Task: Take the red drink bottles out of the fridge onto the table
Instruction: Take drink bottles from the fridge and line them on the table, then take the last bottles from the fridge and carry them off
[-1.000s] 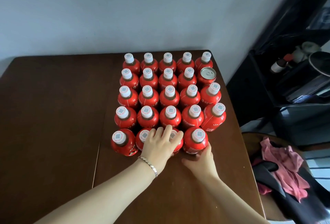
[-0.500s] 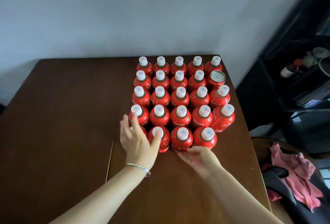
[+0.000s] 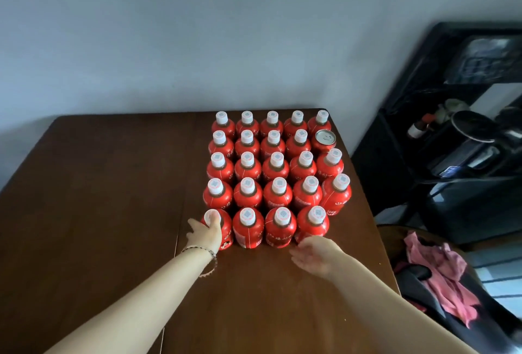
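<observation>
Red drink bottles (image 3: 276,198) are standing packed in rows on the tabletop (image 3: 113,198). The left hand (image 3: 204,233) is curling its grip round the front-left bottle (image 3: 226,234), probably squaring the row; the right hand (image 3: 313,253) is hovering slack nearby, holding nothing.

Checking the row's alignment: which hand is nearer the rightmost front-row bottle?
Right. The right hand is open just before the rightmost front bottle; the left hand holds the leftmost front bottle, at the row's other end.

Red drink bottles (image 3: 278,192), white caps, upright, packed touching in five-row grid on right half of brown table (image 3: 99,184).
</observation>
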A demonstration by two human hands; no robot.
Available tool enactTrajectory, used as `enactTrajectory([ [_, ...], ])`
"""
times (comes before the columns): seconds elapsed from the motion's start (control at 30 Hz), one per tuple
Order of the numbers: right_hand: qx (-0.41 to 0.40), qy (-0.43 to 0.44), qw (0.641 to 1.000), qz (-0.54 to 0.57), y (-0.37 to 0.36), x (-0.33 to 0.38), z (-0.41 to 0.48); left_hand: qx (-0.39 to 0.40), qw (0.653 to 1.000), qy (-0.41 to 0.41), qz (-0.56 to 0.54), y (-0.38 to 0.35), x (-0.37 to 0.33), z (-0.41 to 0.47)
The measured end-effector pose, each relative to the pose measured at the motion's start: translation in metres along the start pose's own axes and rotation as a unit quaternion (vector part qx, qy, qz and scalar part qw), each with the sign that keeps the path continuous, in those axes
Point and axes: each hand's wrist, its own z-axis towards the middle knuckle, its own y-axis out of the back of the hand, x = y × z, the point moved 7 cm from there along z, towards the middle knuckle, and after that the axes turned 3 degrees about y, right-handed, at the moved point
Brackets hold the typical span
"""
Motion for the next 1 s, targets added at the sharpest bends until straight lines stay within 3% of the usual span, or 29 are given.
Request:
enactTrajectory([
  [0.1, -0.045, 0.016, 0.996, -0.076, 0.023, 0.006, -0.025, -0.111, 0.962, -0.231, 0.093, 0.017, -0.051, -0.040],
  [0.17, -0.076, 0.054, 0.987, -0.130, 0.036, 0.014, -0.048, -0.047, 0.913, -0.389, 0.116, 0.002, -0.081, -0.069],
  [0.2, -0.088, 0.079, 0.979, -0.163, 0.042, 0.019, -0.059, 0.016, 0.897, -0.421, 0.137, -0.012, -0.089, -0.081],
  [0.27, -0.120, 0.123, 0.959, -0.223, 0.056, 0.025, -0.085, 0.134, 0.863, -0.442, 0.204, -0.042, -0.094, -0.106],
  [0.37, -0.165, 0.163, 0.927, -0.295, 0.091, 0.016, -0.136, 0.237, 0.767, -0.497, 0.328, -0.088, -0.095, -0.163],
  [0.57, -0.287, 0.167, 0.880, -0.339, 0.196, -0.034, -0.254, 0.283, 0.582, -0.621, 0.442, -0.167, -0.088, -0.311],
  [0.73, -0.431, 0.157, 0.853, -0.247, 0.289, -0.109, -0.368, 0.314, 0.410, -0.711, 0.478, -0.223, -0.038, -0.460],
  [0.8, -0.482, 0.141, 0.828, -0.251, 0.321, -0.147, -0.416, 0.318, 0.335, -0.747, 0.479, -0.243, -0.002, -0.528],
  [1.0, -0.615, 0.066, 0.756, -0.214, 0.402, -0.288, -0.576, 0.321, 0.161, -0.822, 0.442, -0.276, 0.140, -0.731],
])
